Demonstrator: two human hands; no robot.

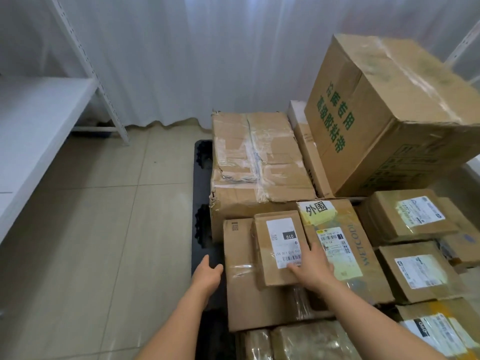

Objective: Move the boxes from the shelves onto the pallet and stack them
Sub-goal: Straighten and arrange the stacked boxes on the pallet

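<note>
A black pallet (202,178) lies on the tiled floor, loaded with cardboard boxes. A small box with a white label (279,237) sits on top of a flat taped box (244,287) at the near left of the stack. My right hand (310,268) rests on the small box's near right corner, fingers straight. My left hand (206,275) hovers open beside the flat box's left edge, holding nothing. A large box with green print (384,113) stands tilted on the stack at the far right.
A wide worn box (257,157) fills the far left of the pallet. Labelled parcels (413,216) crowd the right side. A white shelf (33,118) with a metal upright stands at left. White curtain hangs behind. Tiled floor (104,216) lies between shelf and pallet.
</note>
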